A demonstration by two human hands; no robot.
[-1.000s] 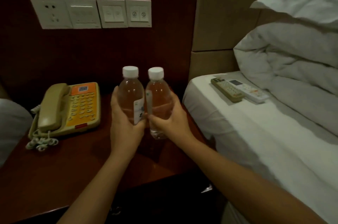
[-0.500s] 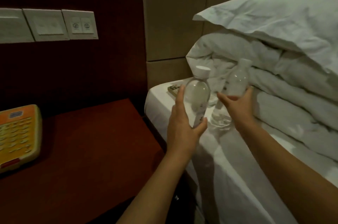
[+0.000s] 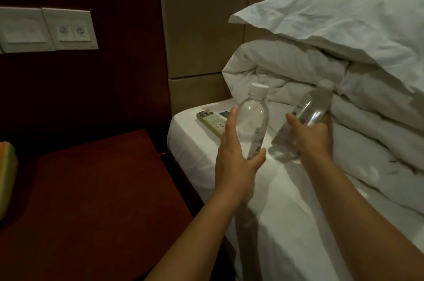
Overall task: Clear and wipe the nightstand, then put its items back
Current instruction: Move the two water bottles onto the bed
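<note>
My left hand [image 3: 236, 157] grips a clear water bottle [image 3: 252, 118] with a white cap, held upright above the bed's near edge. My right hand [image 3: 309, 136] holds a second water bottle [image 3: 307, 111], tilted to the right, its base touching or just above the white sheet [image 3: 298, 212] and its cap against the folded duvet [image 3: 286, 74]. The dark red wooden nightstand [image 3: 96, 189] lies to the left with its visible top bare. The orange telephone [image 3: 6, 173] shows only as a sliver at the left edge.
Two remote controls [image 3: 213, 120] lie on the sheet just behind the left bottle. A white pillow [image 3: 344, 21] rests on the duvet. Wall switch plates [image 3: 48, 28] hang above the nightstand, and a padded headboard [image 3: 202, 28] backs the bed.
Both hands have carried the bottles from the nightstand rightward over the bed. The right bottle has tipped to the right and sunk toward the sheet by the duvet.
</note>
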